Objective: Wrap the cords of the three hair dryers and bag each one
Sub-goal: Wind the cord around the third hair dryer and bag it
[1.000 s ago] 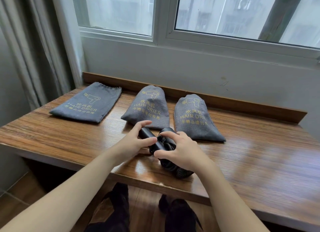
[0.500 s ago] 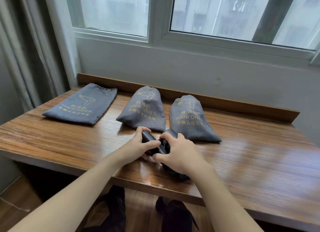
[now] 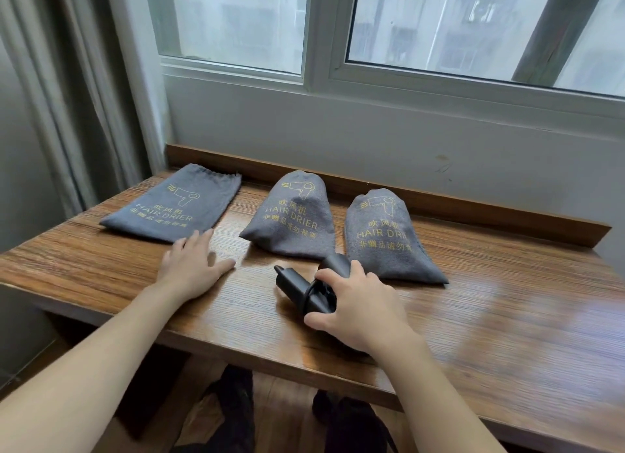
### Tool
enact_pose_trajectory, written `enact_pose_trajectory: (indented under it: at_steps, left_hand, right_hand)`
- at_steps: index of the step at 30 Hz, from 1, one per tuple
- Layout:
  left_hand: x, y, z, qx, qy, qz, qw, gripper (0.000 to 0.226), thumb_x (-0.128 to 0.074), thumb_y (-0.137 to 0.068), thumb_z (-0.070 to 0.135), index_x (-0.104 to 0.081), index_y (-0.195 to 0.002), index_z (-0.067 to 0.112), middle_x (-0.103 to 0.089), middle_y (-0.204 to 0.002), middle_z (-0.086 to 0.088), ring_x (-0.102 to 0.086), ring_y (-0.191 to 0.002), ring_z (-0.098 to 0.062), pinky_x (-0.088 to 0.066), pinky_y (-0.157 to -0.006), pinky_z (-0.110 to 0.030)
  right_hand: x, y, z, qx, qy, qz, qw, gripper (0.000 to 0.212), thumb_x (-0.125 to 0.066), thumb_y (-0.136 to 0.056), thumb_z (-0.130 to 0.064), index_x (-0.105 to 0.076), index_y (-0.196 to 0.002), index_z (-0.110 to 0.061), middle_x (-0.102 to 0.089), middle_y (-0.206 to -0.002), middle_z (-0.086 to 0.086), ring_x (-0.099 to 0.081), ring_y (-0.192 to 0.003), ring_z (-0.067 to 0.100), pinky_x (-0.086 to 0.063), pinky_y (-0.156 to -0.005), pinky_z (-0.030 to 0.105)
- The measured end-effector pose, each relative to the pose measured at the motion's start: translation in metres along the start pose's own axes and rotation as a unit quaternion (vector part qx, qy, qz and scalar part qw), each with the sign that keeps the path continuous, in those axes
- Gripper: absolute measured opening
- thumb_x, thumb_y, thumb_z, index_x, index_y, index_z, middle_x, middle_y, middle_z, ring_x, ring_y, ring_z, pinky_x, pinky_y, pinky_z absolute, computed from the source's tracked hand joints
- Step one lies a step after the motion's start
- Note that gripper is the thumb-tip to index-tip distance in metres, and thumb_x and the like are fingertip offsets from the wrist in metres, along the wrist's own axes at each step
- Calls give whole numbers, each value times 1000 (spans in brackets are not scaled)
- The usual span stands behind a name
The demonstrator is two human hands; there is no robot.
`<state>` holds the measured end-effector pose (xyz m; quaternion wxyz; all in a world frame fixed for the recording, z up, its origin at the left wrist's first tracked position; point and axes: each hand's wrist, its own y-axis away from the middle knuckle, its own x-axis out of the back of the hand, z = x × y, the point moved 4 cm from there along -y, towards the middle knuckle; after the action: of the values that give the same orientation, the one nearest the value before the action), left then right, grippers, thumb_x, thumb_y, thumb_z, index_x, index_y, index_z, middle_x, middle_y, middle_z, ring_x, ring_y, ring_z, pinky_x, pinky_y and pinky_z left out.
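A black hair dryer (image 3: 297, 285) lies on the wooden table (image 3: 490, 334) near its front edge, with its cord wound round the handle. My right hand (image 3: 358, 305) grips its body from above, fingers curled over it. My left hand (image 3: 192, 266) lies flat and spread on the table, fingertips at the near edge of a flat grey bag (image 3: 176, 209) printed "HAIR DRIER". Two more grey bags, the middle bag (image 3: 294, 222) and the right bag (image 3: 385, 239), bulge as if filled and stand behind the dryer.
A low wooden ledge (image 3: 473, 209) runs along the table's back under a white wall and window. A grey curtain (image 3: 67, 97) hangs at the left. Dark shoes (image 3: 233, 408) show on the floor below the table's front edge.
My left hand let go of the dryer and moved left to the flat bag. My right hand stays on the dryer, now alone.
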<state>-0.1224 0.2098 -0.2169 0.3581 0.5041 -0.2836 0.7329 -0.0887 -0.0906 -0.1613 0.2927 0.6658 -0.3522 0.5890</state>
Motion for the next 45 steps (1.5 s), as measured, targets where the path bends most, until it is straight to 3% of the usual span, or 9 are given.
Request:
enact_pose_trajectory:
  at_steps: [11,16,22,24,28,31,36,41,45]
  left_hand:
    - [28,1,4,73,-92,-31,993,48,-26,-100,57,-58,-128,35,-56,-137,-6,-47,-128,-29,-26,-107,-53]
    - [37,1,-3,30,-158,-22,987,26,-56,-89,61,-62,-98,37,-48,-136,-4,-34,-135,-31,-18,-108,-68]
    - [50,7,-13,-38,-110,-239,964,93,-80,-77,39,-22,-149,49,-40,-149,-1,-54,-121,-28,-53,-92,-37]
    - [59,14,-8,-37,-141,-322,935,76,-81,-74,17,-45,-132,51,-50,-126,-2,-62,-88,-19,-56,-60,-27]
    - [63,15,2,-14,-194,-292,936,16,-74,-75,36,-69,-85,24,-69,-107,-3,-63,-91,-18,-53,-62,-18]
    - [61,6,9,15,-122,-168,978,60,-49,-83,72,-68,-95,16,-72,-92,-4,-64,-92,-24,-49,-89,-35]
    - [36,21,1,14,-180,-180,967,121,-59,-44,92,-33,-144,29,-38,-145,-9,-39,-133,-32,-39,-105,-48]
    - [48,32,14,-27,-225,-309,924,128,-90,-56,47,-9,-154,39,-20,-155,-4,-40,-136,-31,-48,-91,-37]
    - [41,46,38,-130,-142,-334,923,106,-86,-68,15,-25,-152,38,-25,-152,8,-37,-136,-18,-43,-96,-25]
  right_hand:
    - [4,-6,4,-2,-13,0,1000,65,-58,-72,-74,-38,-129,-50,-44,-116,-1,-52,-107,27,-37,-79,37]
    - [0,-4,-2,2,13,3,1000,64,-59,-74,-72,-39,-130,-47,-42,-122,3,-50,-109,29,-43,-87,41]
    - [1,-5,3,1,-16,-4,1000,66,-60,-71,-73,-40,-129,-49,-44,-116,0,-52,-107,27,-43,-86,40]
    - [2,-6,4,0,-22,-4,1000,66,-60,-69,-73,-40,-128,-49,-44,-115,0,-52,-106,27,-42,-86,39]
    - [1,-4,3,2,-11,-3,1000,67,-60,-70,-73,-41,-129,-49,-44,-118,1,-52,-108,28,-43,-88,39]
    - [1,-5,3,4,-14,-4,1000,67,-59,-70,-74,-40,-129,-50,-44,-117,1,-52,-107,28,-43,-88,40]
    - [3,-4,6,0,-25,-7,1000,67,-59,-70,-74,-40,-130,-50,-46,-118,-1,-53,-108,27,-41,-86,39]
    - [8,-3,12,-8,-49,-9,999,68,-60,-70,-75,-41,-131,-52,-48,-116,-2,-54,-109,27,-43,-88,39]
    - [11,-1,14,-16,-70,-11,997,66,-60,-71,-75,-41,-130,-53,-48,-112,-5,-55,-108,26,-42,-85,37]
